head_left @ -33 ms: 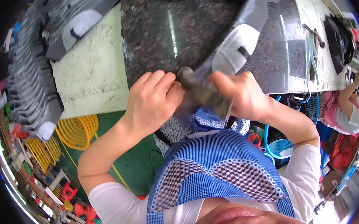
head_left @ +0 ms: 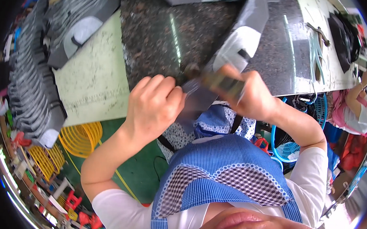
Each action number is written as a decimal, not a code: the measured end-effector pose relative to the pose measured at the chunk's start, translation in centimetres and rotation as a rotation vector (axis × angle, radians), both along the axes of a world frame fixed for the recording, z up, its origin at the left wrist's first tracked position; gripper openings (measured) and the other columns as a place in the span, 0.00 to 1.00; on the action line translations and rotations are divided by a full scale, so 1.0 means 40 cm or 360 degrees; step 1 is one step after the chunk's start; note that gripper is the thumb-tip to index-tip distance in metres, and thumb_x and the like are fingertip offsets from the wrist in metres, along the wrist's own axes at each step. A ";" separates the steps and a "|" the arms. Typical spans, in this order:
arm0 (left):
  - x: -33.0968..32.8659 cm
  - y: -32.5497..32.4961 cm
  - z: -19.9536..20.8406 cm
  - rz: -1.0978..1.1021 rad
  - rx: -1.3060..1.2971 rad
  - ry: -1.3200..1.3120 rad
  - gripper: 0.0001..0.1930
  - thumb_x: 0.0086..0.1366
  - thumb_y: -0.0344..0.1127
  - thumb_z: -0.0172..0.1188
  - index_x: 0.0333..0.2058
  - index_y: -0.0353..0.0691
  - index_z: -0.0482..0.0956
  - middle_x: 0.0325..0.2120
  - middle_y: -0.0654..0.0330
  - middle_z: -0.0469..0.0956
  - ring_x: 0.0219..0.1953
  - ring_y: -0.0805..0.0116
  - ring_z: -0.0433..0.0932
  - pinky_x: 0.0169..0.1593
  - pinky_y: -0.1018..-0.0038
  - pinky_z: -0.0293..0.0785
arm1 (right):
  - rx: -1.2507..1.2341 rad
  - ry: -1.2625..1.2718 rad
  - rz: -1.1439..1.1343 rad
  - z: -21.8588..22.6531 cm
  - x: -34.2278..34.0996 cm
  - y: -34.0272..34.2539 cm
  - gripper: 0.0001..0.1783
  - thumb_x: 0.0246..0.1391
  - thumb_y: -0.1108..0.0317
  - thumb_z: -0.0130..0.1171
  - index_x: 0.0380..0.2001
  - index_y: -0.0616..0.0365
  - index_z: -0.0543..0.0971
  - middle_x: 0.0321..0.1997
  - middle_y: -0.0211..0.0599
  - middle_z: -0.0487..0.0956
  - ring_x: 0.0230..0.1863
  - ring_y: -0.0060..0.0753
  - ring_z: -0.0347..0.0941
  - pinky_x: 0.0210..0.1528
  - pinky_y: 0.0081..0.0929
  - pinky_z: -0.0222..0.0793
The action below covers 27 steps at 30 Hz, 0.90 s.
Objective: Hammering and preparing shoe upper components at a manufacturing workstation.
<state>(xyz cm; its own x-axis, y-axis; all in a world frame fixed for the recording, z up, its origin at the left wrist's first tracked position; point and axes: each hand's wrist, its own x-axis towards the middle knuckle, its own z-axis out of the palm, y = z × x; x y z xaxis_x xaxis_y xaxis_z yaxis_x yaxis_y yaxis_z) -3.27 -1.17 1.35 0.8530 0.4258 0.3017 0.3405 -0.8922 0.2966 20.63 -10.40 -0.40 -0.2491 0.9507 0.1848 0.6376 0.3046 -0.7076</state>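
Grey strip (head_left: 233, 48): pinched in left hand (head_left: 157, 102)
Tool (head_left: 222, 85): gripped over strip, right hand (head_left: 254, 93)
Fingers (head_left: 175, 96): perhaps struck if misaimed

Left hand (head_left: 154, 100): back uppermost, fingers curled inward. Right hand (head_left: 256, 96): fingers folded in a grip, partly blurred. Left forearm (head_left: 110, 152) slants up and inward from bent elbow; right forearm (head_left: 298, 125) likewise, flatter.

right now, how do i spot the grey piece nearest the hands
Find the dark speckled slab. Across it, a grey piece with a pale patch slants down toward the left hand. Unlike the stacked pieces at left, it alone lies near that hand.
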 end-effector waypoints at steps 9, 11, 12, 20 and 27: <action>0.270 0.015 -0.016 -0.0061 -0.0167 0.0046 0.33 0.60 0.42 0.63 0.64 0.46 0.66 0.61 0.45 0.61 0.59 0.46 0.67 0.60 0.56 0.64 | 0.0067 0.1294 -0.1427 -0.010 0.220 -0.025 0.13 0.71 0.61 0.47 0.31 0.54 0.66 0.17 0.24 0.64 0.12 0.17 0.60 0.14 0.16 0.56; 0.251 0.057 0.021 -0.0179 -0.0623 -0.0159 0.31 0.60 0.34 0.58 0.63 0.42 0.65 0.59 0.46 0.64 0.59 0.50 0.67 0.62 0.58 0.62 | 0.0051 0.1437 -0.1455 -0.020 0.240 -0.063 0.14 0.72 0.60 0.47 0.31 0.54 0.66 0.17 0.24 0.63 0.12 0.18 0.60 0.14 0.16 0.56; 0.236 0.104 0.085 -0.0219 -0.0945 -0.0304 0.30 0.60 0.31 0.55 0.63 0.40 0.64 0.58 0.46 0.65 0.58 0.52 0.67 0.62 0.58 0.62 | 0.0020 0.1563 -0.1487 -0.025 0.239 -0.079 0.14 0.72 0.59 0.47 0.31 0.54 0.66 0.18 0.25 0.63 0.12 0.18 0.60 0.14 0.17 0.56; 0.428 0.338 0.095 -0.0215 0.1025 0.0065 0.29 0.65 0.51 0.60 0.63 0.52 0.68 0.60 0.47 0.63 0.62 0.53 0.66 0.65 0.44 0.59 | -0.0024 0.1545 -0.1419 -0.010 0.217 -0.060 0.14 0.71 0.58 0.48 0.33 0.54 0.66 0.18 0.24 0.63 0.13 0.19 0.61 0.15 0.17 0.57; 0.222 0.341 0.052 -0.0159 0.0556 -0.0373 0.31 0.65 0.57 0.59 0.62 0.49 0.69 0.63 0.53 0.64 0.67 0.51 0.60 0.67 0.47 0.50 | 0.0141 0.1629 -0.1537 -0.014 0.209 -0.083 0.12 0.71 0.59 0.47 0.36 0.55 0.68 0.19 0.25 0.63 0.12 0.19 0.60 0.14 0.17 0.56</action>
<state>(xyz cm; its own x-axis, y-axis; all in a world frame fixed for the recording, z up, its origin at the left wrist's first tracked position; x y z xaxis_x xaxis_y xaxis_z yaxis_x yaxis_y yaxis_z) 5.60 12.46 3.42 0.7762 0.1824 0.6036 0.2067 -0.9780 0.0297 28.99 -13.73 -0.95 0.7641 0.6433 -0.0478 -0.1594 0.1165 -0.9803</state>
